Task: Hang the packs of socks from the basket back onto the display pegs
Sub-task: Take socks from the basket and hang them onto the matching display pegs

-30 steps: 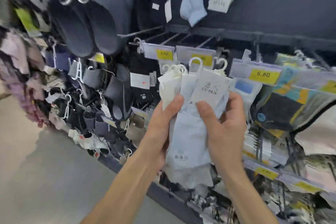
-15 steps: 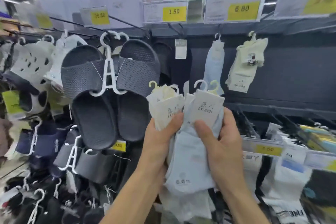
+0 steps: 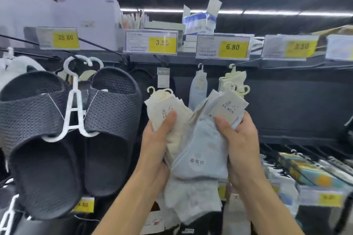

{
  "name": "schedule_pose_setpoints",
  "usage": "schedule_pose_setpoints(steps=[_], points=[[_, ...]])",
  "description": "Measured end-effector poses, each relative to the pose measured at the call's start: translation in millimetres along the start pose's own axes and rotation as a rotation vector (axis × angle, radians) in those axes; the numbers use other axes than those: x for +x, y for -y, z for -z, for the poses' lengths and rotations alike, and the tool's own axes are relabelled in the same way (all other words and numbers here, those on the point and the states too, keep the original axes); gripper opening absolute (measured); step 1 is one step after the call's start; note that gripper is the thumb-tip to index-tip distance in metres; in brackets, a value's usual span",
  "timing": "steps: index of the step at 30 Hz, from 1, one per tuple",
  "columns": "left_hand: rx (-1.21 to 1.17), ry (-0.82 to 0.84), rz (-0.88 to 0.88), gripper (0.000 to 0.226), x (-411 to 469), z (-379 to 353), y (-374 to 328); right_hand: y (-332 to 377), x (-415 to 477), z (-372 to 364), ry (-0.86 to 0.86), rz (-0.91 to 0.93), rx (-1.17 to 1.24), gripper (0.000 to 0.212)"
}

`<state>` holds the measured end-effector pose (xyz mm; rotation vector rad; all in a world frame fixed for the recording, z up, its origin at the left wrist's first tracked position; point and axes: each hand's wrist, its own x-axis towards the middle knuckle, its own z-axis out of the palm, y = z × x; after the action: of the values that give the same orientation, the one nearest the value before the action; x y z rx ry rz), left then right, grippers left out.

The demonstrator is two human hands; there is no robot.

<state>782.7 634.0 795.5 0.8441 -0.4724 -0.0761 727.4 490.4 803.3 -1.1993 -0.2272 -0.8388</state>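
I hold a bundle of sock packs in front of the display. My left hand (image 3: pixel 158 139) grips the cream packs (image 3: pixel 170 108), thumb across their card label. My right hand (image 3: pixel 240 145) grips the pale blue packs (image 3: pixel 202 149) with the "LUREN" card (image 3: pixel 229 107) on top. Small plastic hooks stick up from both groups. Behind them a light blue sock pack (image 3: pixel 198 89) and a cream sock pack (image 3: pixel 233 80) hang on pegs under the 6.80 price tag (image 3: pixel 223 46). The basket is out of sight.
Large dark slippers (image 3: pixel 63 133) on a white hanger hang close at the left. Price tags 3.50 (image 3: pixel 152 42) and 29.80 (image 3: pixel 57 37) line the upper rail. Colourful sock packs (image 3: pixel 309 170) fill lower pegs at right. The dark back panel (image 3: pixel 296 101) right of the hanging socks shows bare.
My view has swung upward from the lower pegs to the upper rail. Both hands have spread the bundle apart, cream packs to the left and blue packs to the right.
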Motion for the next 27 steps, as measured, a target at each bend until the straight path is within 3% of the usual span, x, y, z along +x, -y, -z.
schedule_pose_setpoints(steps=[5,9,16,21,27], points=[[-0.089,0.004,0.137,0.051,13,-5,4,14,53,24,-0.076,-0.014,-0.131,0.026],[-0.093,0.002,0.188,0.057,20,1,4,8,103,27,0.006,-0.016,-0.359,0.039],[-0.077,0.021,0.202,0.058,26,5,8,-13,167,12,0.104,0.126,-0.5,0.057],[-0.052,0.072,0.172,0.055,27,5,10,-27,187,8,0.234,0.154,-0.481,0.064],[-0.027,0.064,0.127,0.059,28,5,10,-40,200,2,0.237,0.128,-0.651,0.074]])
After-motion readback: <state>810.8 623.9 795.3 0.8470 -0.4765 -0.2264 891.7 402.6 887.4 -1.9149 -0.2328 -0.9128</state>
